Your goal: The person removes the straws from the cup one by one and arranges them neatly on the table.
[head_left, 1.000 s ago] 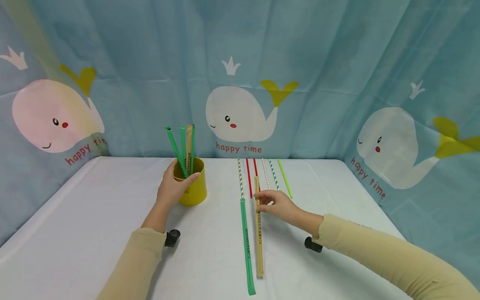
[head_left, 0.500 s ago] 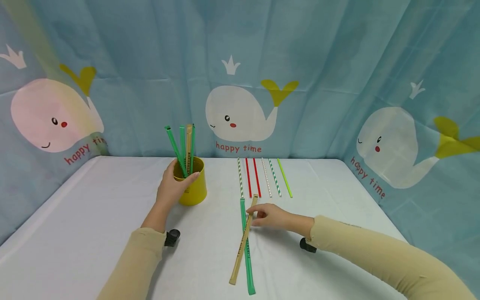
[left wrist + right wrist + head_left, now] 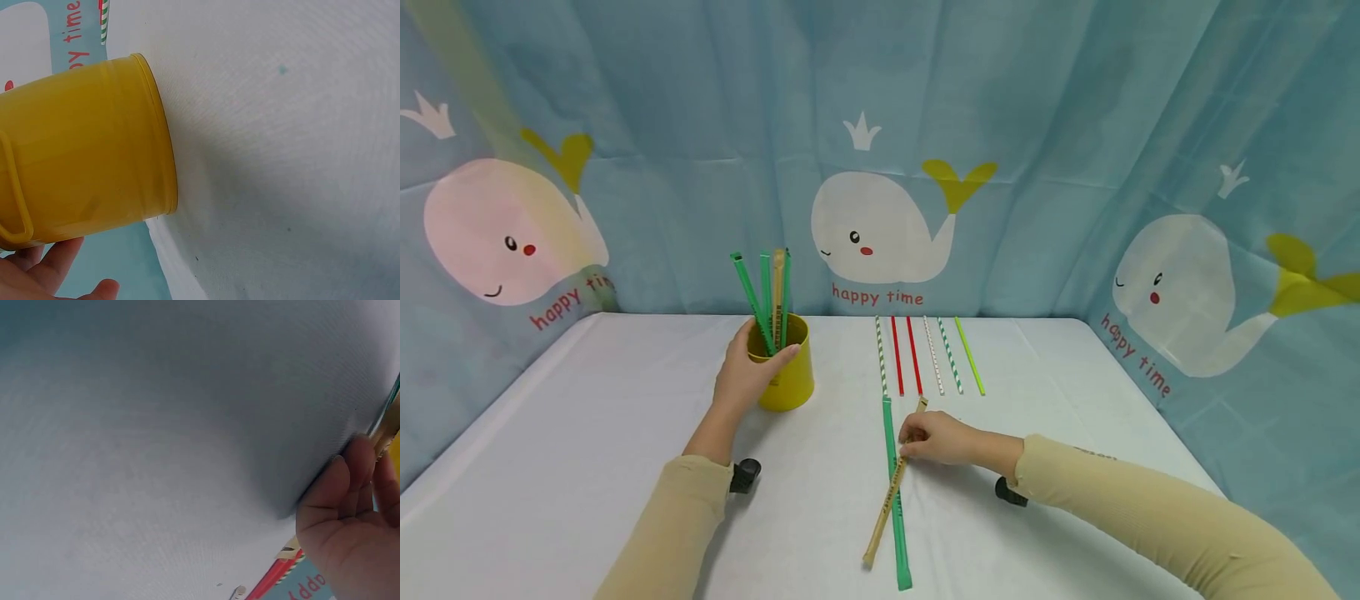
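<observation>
My left hand [image 3: 745, 375] holds a yellow bucket [image 3: 792, 385] at its rim, thumb in front; the left wrist view shows its side and wire handle. Paper-wrapped straws stand in it: several green ones [image 3: 748, 296] and a tan one [image 3: 778, 287]. With thumb and fingers, my right hand [image 3: 951, 440] pinches a tan wrapped straw [image 3: 882, 518] near its upper end. That straw slants across a green wrapped straw [image 3: 889, 427], which lies lengthwise on the table. In the right wrist view, the fingers hide most of the pinched part.
Beyond the right hand lies a row of bare straws: a green-striped one [image 3: 881, 354], two red ones [image 3: 897, 358], a white patterned one [image 3: 933, 358], a teal-striped one [image 3: 950, 358] and a lime one [image 3: 970, 358]. A blue whale-print curtain [image 3: 1037, 250] hangs behind the white table [image 3: 587, 433].
My right hand has drawn the tan straw nearer and tilted it across the green one; lately its fingers have closed in on the straw. The left hand and bucket stay put.
</observation>
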The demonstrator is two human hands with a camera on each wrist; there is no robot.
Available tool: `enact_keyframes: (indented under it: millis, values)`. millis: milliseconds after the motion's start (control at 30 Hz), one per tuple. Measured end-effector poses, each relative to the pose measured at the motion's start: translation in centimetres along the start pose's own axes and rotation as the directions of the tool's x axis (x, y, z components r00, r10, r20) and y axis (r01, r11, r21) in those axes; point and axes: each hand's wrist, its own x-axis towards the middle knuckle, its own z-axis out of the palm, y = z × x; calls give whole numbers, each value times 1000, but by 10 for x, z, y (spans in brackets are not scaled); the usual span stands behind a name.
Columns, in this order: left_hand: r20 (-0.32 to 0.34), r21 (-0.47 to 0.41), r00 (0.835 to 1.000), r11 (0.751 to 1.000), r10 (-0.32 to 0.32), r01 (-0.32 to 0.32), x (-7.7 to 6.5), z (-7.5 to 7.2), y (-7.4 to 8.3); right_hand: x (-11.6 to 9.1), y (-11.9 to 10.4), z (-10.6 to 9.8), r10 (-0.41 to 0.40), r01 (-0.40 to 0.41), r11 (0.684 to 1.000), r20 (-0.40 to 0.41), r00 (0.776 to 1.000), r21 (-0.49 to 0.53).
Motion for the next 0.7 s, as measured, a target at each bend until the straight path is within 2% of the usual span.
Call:
enact_keyframes:
  millis: [200, 467, 600, 700]
  values:
    - [2, -2, 1000, 1000, -2, 2, 1, 2, -1, -3, -1, 1, 59, -59, 998, -72, 996, -3]
    - [5, -2, 1000, 1000, -1, 1, 1, 0, -1, -7, -2, 7, 187, -160, 972, -157, 970, 169]
    - [5, 2, 1000, 1000, -9, 9, 0, 0, 0, -7, -5, 4, 211, -166, 946, -139, 968, 277]
    - [3, 1, 1000, 1000, -11, 11, 0, 0, 1, -7, -3, -1, 227, -185, 924, -90, 970, 334]
